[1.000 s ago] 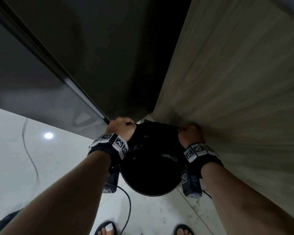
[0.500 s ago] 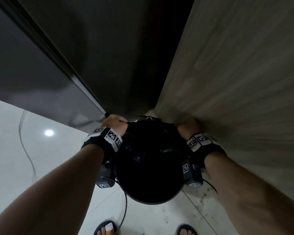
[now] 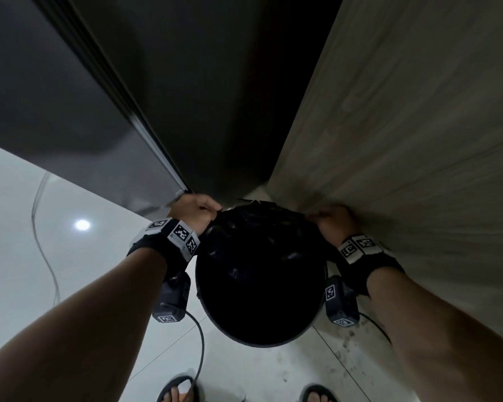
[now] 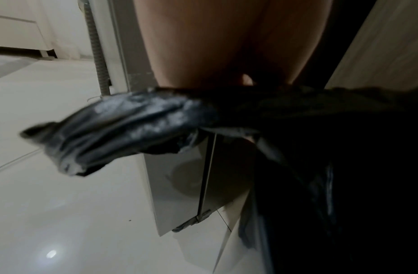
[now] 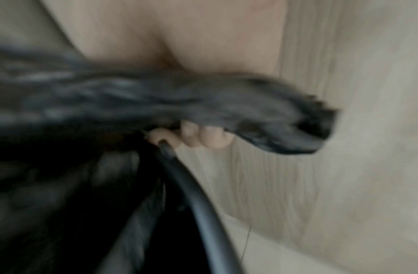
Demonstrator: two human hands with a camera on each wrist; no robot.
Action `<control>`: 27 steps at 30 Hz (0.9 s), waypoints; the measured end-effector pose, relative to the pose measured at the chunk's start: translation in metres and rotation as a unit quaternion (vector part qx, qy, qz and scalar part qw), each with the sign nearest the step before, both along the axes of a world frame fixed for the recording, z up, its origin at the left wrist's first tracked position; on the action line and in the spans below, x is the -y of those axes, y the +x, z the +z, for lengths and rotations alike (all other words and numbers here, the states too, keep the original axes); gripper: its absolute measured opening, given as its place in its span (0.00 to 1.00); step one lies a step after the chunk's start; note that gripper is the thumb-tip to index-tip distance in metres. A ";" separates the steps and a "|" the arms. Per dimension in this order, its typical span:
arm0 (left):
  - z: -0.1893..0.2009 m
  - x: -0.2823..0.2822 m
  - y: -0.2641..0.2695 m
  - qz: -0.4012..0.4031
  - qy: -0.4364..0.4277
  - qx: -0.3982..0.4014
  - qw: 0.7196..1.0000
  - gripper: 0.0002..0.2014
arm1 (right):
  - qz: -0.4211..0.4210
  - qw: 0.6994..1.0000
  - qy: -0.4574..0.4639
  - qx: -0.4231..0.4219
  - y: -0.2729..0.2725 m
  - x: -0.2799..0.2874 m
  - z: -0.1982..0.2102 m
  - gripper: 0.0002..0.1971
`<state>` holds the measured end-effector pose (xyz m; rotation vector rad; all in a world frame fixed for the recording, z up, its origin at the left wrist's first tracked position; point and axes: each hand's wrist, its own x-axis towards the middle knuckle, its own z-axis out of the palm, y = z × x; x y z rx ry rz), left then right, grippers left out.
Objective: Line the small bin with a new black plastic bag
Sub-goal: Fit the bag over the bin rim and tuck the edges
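Note:
A small round black bin [image 3: 259, 340] stands on the floor in the corner between a dark appliance and a wooden panel. A black plastic bag [image 3: 262, 224] lies crumpled across its far half. My left hand [image 3: 196, 211] grips the bag's edge at the bin's far left. My right hand [image 3: 330, 223] grips the edge at the far right. In the left wrist view a gathered fold of the bag [image 4: 123, 126] sticks out past the hand. The right wrist view, blurred, shows fingertips [image 5: 210, 136] curled under the bag [image 5: 156, 103] at the bin's rim [image 5: 194, 194].
A dark grey appliance [image 3: 70, 111] stands at the left and a wooden panel [image 3: 418, 140] close on the right. The floor [image 3: 41, 256] is pale glossy tile with a thin cable [image 3: 44, 256] lying on it. My sandalled feet [image 3: 177, 391] stand just behind the bin.
Both hands have moved apart and toward the bin's far side, stretching the bag's edge wider over the rim. The bin sits nearer in view.

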<state>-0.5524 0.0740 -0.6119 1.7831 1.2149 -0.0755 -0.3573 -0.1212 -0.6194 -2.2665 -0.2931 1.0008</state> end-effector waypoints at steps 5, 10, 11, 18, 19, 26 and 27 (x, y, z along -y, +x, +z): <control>-0.006 0.002 0.003 -0.026 0.039 -0.038 0.998 0.15 | 0.032 0.995 -0.073 0.051 0.002 0.002 -0.009 0.14; 0.004 0.018 0.002 -0.114 0.087 -0.042 0.989 0.11 | 0.085 0.980 -0.092 0.152 -0.012 0.014 0.002 0.14; 0.007 0.020 0.001 -0.130 0.098 -0.035 0.986 0.10 | 0.079 0.976 -0.059 0.193 -0.015 0.016 0.004 0.14; 0.024 0.034 -0.018 -0.192 0.135 -0.030 0.972 0.15 | 0.108 0.993 -0.012 0.052 -0.037 0.024 0.027 0.17; 0.024 0.038 -0.026 -0.184 0.131 -0.039 0.973 0.16 | 0.107 0.994 -0.035 0.012 -0.038 0.030 0.029 0.18; 0.021 0.064 -0.090 -0.165 0.032 -0.131 0.977 0.26 | 0.043 0.994 -0.059 -0.075 -0.059 0.089 0.020 0.22; 0.020 0.068 -0.095 -0.157 0.016 -0.133 0.979 0.27 | 0.034 0.995 -0.060 -0.075 -0.065 0.092 0.017 0.24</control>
